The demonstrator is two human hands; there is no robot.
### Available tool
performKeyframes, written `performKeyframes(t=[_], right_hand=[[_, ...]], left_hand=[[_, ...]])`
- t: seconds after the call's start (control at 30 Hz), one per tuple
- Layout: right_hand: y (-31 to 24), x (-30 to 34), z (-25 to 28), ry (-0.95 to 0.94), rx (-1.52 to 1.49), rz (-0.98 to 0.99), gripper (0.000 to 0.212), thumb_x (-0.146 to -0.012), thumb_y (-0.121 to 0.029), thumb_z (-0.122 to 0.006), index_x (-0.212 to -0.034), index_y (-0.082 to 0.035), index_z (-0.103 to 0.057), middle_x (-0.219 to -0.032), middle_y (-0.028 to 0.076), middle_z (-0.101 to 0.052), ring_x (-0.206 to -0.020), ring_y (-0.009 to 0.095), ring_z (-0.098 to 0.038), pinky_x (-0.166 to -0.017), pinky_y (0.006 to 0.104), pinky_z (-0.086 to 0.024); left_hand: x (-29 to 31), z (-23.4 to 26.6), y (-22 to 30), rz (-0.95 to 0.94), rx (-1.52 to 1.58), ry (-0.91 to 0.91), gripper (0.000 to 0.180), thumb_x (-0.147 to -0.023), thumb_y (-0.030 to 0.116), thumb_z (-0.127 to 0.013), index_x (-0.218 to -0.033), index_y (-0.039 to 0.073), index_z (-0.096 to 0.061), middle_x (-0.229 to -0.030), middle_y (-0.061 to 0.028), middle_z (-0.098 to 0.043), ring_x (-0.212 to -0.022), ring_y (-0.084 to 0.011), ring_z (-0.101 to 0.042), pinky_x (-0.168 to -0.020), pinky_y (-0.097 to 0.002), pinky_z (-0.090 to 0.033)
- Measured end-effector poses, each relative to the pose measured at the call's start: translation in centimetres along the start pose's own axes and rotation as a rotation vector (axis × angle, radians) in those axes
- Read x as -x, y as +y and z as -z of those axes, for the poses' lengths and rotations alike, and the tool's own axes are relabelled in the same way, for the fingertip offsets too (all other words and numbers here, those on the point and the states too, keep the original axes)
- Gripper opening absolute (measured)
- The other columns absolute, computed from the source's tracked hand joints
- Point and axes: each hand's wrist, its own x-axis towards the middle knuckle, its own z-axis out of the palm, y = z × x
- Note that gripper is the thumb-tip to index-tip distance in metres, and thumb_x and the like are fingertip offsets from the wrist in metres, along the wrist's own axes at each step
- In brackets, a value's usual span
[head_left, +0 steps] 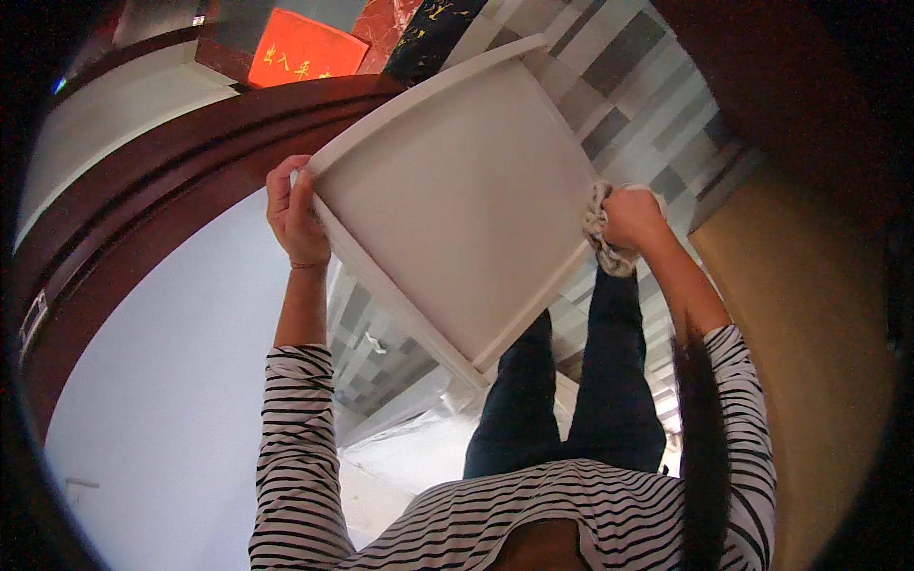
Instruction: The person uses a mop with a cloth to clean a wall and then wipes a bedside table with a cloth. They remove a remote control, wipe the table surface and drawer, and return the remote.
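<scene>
A white, shallow drawer-like panel [457,190] with raised edges is held up in front of me, tilted with one corner pointing down toward my legs. My left hand [295,219] grips it at the left corner, thumb on the near face and fingers wrapped round the edge. At the opposite side, my right hand [632,219] is closed on a bunched greyish-white cloth [598,219], which touches the panel's right edge. The fingers of that hand are partly hidden by the cloth.
A dark reddish-brown moulded wood frame [143,171] curves along the left beside a pale wall or door surface [181,381]. A red mat [305,48] lies beyond it. Grey patterned flooring [619,67] stretches ahead; clear plastic wrapping [419,419] sits near my legs.
</scene>
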Motion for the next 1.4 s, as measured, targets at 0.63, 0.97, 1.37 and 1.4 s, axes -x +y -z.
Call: performKeyframes(t=[0.63,0.97,1.37,1.4], right_hand=[[-23.1,-0.9,10.5,0.537,-0.695,0.483,0.042,-0.072,-0.023,-0.059,-0.105,0.003,-0.06,-0.115,0.023,-0.056,-0.101,0.037,-0.057,-0.087,0.0439,-0.047],[-22.5,0.4,11.3,0.778,-0.864,0.851,0.037,-0.066,-0.018,-0.062,-0.101,-0.006,-0.062,-0.102,0.014,-0.058,-0.088,0.031,-0.061,-0.078,0.0418,-0.05],[-15.7,-9.5,9.0,0.773,-0.639,-0.054,0.027,-0.077,-0.016,-0.059,-0.102,-0.006,-0.056,-0.108,0.014,-0.056,-0.1,0.034,-0.057,-0.082,0.0457,-0.048],[-12.5,-10.3,7.4,0.728,-0.655,-0.093,0.028,-0.079,-0.018,-0.059,-0.104,-0.006,-0.055,-0.108,0.013,-0.056,-0.1,0.034,-0.057,-0.082,0.0466,-0.048]], left_hand=[[-0.2,-0.7,0.8,-0.006,0.008,0.0,0.037,-0.096,0.031,-0.034,-0.107,0.002,-0.056,-0.105,-0.0047,-0.052,-0.1,-0.0138,-0.044,-0.091,-0.0267,-0.033],[-0.2,0.2,-0.4,-0.07,0.074,-0.077,0.053,-0.098,0.044,-0.026,-0.12,0.0,-0.048,-0.118,-0.0108,-0.052,-0.11,-0.0217,-0.047,-0.098,-0.0366,-0.035],[-0.5,-0.6,0.4,-0.015,-0.074,-0.02,0.025,-0.087,0.01,-0.057,-0.111,0.004,-0.054,-0.109,-0.0051,-0.054,-0.097,-0.0122,-0.05,-0.088,-0.0251,-0.04],[-0.6,-0.9,0.4,-0.005,-0.052,-0.027,0.025,-0.086,0.009,-0.057,-0.111,0.004,-0.055,-0.109,-0.0046,-0.054,-0.096,-0.0124,-0.051,-0.085,-0.0252,-0.041]])
